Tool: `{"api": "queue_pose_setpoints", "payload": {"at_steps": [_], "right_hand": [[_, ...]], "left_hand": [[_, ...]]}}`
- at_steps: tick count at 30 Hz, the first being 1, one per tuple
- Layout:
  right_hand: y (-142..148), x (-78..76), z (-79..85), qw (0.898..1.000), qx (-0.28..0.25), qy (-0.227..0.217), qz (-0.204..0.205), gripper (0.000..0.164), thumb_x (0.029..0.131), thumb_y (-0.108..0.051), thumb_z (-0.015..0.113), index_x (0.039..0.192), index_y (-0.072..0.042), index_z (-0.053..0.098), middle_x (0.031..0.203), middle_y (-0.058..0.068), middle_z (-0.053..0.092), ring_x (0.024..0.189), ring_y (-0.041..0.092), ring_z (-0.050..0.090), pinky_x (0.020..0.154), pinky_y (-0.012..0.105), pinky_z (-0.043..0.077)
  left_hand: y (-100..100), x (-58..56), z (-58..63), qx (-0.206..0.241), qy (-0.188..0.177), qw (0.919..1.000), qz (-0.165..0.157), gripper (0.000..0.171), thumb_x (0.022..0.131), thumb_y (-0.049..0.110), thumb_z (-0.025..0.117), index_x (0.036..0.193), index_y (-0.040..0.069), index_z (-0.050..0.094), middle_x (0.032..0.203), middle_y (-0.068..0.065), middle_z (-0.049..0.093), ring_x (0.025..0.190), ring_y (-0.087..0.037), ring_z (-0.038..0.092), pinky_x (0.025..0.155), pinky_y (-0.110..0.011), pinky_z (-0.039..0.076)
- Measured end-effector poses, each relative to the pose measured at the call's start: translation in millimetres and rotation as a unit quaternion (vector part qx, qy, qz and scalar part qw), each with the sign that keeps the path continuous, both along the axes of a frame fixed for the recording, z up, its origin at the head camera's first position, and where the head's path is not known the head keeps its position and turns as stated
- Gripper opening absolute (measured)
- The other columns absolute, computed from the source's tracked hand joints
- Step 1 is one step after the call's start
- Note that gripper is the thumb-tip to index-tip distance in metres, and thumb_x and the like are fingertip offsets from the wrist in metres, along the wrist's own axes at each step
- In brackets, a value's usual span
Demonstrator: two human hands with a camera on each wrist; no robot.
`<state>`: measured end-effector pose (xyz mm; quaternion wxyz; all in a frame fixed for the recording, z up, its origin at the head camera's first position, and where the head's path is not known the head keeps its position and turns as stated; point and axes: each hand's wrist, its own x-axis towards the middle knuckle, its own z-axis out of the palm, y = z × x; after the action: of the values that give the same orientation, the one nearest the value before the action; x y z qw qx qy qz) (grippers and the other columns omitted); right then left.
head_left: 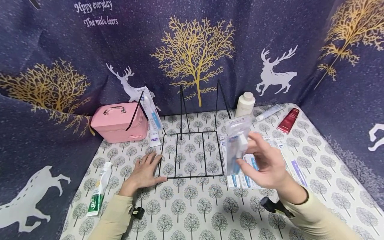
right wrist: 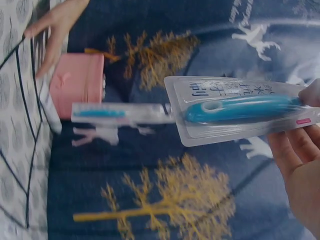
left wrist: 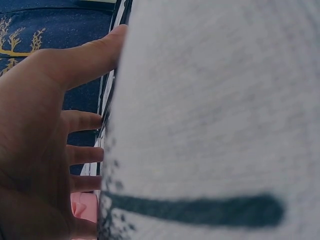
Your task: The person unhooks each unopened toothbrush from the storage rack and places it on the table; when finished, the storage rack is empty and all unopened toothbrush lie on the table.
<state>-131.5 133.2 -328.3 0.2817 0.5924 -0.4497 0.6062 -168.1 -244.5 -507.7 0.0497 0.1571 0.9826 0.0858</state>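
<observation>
My right hand [head_left: 267, 163] pinches a packaged toothbrush [head_left: 235, 143] between thumb and fingers, held up above the table right of a black wire rack [head_left: 192, 176]. The right wrist view shows the clear blister pack and the toothbrush's blue handle [right wrist: 250, 109]. My left hand [head_left: 145, 170] rests on the cloth with fingers extended, at the rack's front left corner. At the rack's left side, another packaged toothbrush [head_left: 150, 115] stands leaning. Several packaged toothbrushes [head_left: 247, 180] lie in a row right of the rack, partly hidden behind my right hand; one has a purple handle [head_left: 298, 171].
A pink case [head_left: 120, 123] stands at the back left. Nearer lies a green-and-white tube [head_left: 99, 190]. Along the back right are a cream bottle [head_left: 245, 106], a white tube [head_left: 269, 112] and a red tube [head_left: 288, 120]. Patterned cloth [head_left: 192, 213] covers the table.
</observation>
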Motion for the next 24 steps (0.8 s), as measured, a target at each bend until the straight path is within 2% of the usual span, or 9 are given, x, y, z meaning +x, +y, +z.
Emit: {"api": "queue_pose_setpoints", "payload": {"at_steps": [5, 11, 17, 21, 24], "right_hand": [[23.0, 2.1, -0.3, 0.999, -0.049, -0.021, -0.013, 0.061, 0.073, 0.014, 0.063, 0.125, 0.022, 0.032, 0.089, 0.028, 0.061, 0.080, 0.027, 0.062, 0.066, 0.026, 0.056], [59.3, 4.6, -11.3, 0.992, -0.082, -0.079, -0.063, 0.064, 0.069, 0.016, 0.067, 0.123, 0.022, 0.035, 0.086, 0.029, 0.062, 0.079, 0.027, 0.063, 0.071, 0.024, 0.055], [96.8, 7.7, -22.4, 0.979, -0.096, -0.146, -0.102, 0.066, 0.066, 0.019, 0.068, 0.124, 0.020, 0.037, 0.081, 0.025, 0.064, 0.072, 0.022, 0.061, 0.068, 0.020, 0.054], [115.0, 7.5, -27.0, 0.975, -0.089, -0.174, -0.108, 0.066, 0.066, 0.022, 0.065, 0.125, 0.020, 0.035, 0.089, 0.028, 0.064, 0.079, 0.025, 0.064, 0.070, 0.022, 0.055], [127.9, 6.6, -31.5, 0.970, -0.065, -0.192, -0.133, 0.065, 0.068, 0.022, 0.062, 0.126, 0.021, 0.034, 0.095, 0.028, 0.065, 0.084, 0.025, 0.066, 0.072, 0.021, 0.056]], "left_hand": [[0.1, -0.6, 1.4, 0.001, -0.004, 1.0000, 0.003, 0.101, 0.063, 0.074, 0.060, 0.144, 0.024, 0.026, 0.149, -0.014, 0.021, 0.133, -0.040, 0.022, 0.100, -0.071, 0.015], [-0.1, -0.2, 0.1, -0.001, -0.006, 1.0000, 0.003, 0.102, 0.063, 0.076, 0.058, 0.144, 0.024, 0.026, 0.149, -0.014, 0.021, 0.134, -0.040, 0.022, 0.100, -0.071, 0.015], [0.5, 0.5, 1.1, 0.003, -0.002, 1.0000, -0.002, 0.101, 0.063, 0.075, 0.059, 0.144, 0.023, 0.026, 0.149, -0.014, 0.022, 0.133, -0.040, 0.023, 0.100, -0.071, 0.016], [0.7, 1.1, 1.4, 0.004, -0.005, 1.0000, 0.000, 0.101, 0.063, 0.074, 0.060, 0.144, 0.023, 0.026, 0.149, -0.015, 0.021, 0.133, -0.040, 0.022, 0.101, -0.071, 0.015], [0.9, 1.1, 1.3, 0.003, -0.005, 1.0000, 0.002, 0.101, 0.063, 0.073, 0.061, 0.144, 0.022, 0.027, 0.149, -0.015, 0.021, 0.133, -0.041, 0.022, 0.101, -0.071, 0.014]]}}
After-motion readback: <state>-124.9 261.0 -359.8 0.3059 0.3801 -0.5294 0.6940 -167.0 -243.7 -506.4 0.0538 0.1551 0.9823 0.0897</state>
